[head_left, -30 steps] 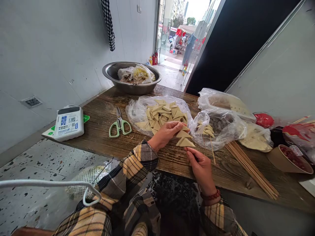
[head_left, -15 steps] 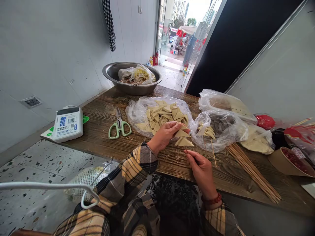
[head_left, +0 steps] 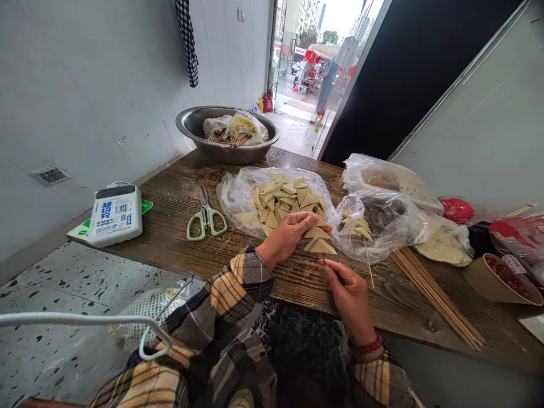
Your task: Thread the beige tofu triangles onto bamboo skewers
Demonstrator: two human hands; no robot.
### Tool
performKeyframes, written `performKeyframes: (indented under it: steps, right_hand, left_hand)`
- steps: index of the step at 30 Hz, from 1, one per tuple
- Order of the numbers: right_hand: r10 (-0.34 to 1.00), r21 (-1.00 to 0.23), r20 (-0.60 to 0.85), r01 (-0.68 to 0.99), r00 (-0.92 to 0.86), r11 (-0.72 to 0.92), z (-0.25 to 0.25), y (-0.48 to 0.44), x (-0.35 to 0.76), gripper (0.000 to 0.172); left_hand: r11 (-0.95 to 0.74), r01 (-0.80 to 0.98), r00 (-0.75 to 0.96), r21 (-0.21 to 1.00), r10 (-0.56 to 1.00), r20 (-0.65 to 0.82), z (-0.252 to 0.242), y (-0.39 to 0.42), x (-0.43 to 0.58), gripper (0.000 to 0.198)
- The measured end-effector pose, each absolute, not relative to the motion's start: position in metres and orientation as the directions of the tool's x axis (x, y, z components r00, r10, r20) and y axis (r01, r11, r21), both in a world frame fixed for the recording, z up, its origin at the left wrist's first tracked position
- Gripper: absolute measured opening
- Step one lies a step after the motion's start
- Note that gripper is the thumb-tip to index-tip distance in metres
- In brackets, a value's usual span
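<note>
My left hand (head_left: 289,235) is closed on beige folded tofu-skin triangles (head_left: 318,232), stacked one below another on a thin skewer. Just below and to the right, my right hand (head_left: 346,283) pinches the lower end of that bamboo skewer (head_left: 322,259), which is mostly hidden by fingers and tofu skin. Behind my left hand, a heap of loose tofu-skin triangles (head_left: 283,198) lies on a clear plastic bag (head_left: 233,192). To the right, filled skewers (head_left: 357,226) rest on another clear bag (head_left: 395,218), their sticks pointing toward me.
A bundle of bare bamboo skewers (head_left: 437,297) lies at the right on the wooden table (head_left: 170,195). Green-handled scissors (head_left: 206,215) and a white box-shaped device (head_left: 115,215) are at left. A metal basin (head_left: 229,153) stands at the back, a paper bowl (head_left: 480,275) far right.
Both hands keep nearly the same place and grip. The tofu-skin triangles and the skewer have shifted very slightly to the right.
</note>
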State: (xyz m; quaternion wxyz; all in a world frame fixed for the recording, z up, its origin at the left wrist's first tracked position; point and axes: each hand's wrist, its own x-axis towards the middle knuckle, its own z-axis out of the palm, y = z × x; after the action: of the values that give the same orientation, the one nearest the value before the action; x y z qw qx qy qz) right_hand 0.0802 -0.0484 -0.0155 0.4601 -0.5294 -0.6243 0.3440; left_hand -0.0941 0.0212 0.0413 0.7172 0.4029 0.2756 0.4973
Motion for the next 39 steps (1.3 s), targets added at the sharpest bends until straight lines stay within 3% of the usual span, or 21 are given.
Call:
performKeyframes:
  steps: [26,39]
  right_hand:
    - [0.969,-0.913,0.245,0.344,0.031,0.22,-0.0096,-0.0454,0.0747,0.028]
    - [0.999,-0.997,0.04,0.069,0.02,0.038,-0.0087,-0.04,0.0771,0.031]
  left_hand:
    - [0.205,-0.488,0.419,0.848,0.908,0.022,0.0334,0.0222,-0.0897,0.044]
    - [0.3,-0.504,0.38,0.81,0.919,-0.105,0.0359,0.0276,-0.0913,0.05]
